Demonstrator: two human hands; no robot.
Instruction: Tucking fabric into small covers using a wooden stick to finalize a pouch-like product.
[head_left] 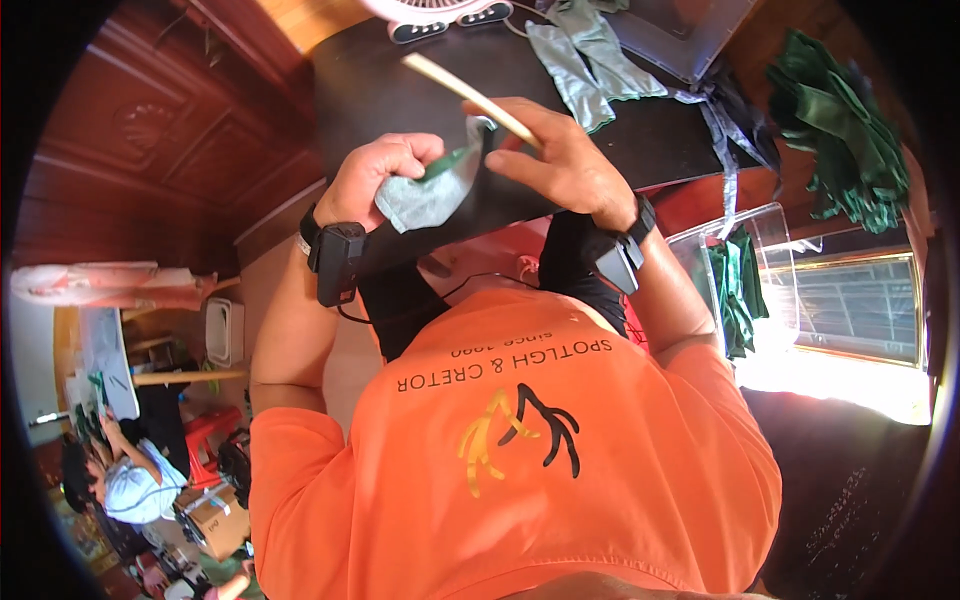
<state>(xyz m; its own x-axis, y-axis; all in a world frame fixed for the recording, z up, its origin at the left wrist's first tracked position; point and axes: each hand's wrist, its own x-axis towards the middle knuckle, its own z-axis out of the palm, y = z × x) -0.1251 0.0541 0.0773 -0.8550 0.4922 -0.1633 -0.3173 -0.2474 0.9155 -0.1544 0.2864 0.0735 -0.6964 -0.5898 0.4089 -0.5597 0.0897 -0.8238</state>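
Note:
Above the dark tabletop, my left hand [385, 172] is closed on a small piece of fabric [432, 198], pale grey-green on one face and darker shiny green on the other. The cloth hangs from my fingers and one end of it rises toward my right hand [570, 165]. A slim pale wooden stick [455, 88] lies in the grip of my right hand and points up and to the left. My right thumb is held out beside the cloth's raised end; whether it touches the cloth I cannot tell.
Pale green fabric pieces [585, 65] lie at the table's [365, 85] far right, near a white fan [440, 12]. Dark strips [730, 130] hang over the edge. Right of these are a green fabric bundle [850, 130] and a clear bin [785, 260]. Another person [140, 485] sits far left.

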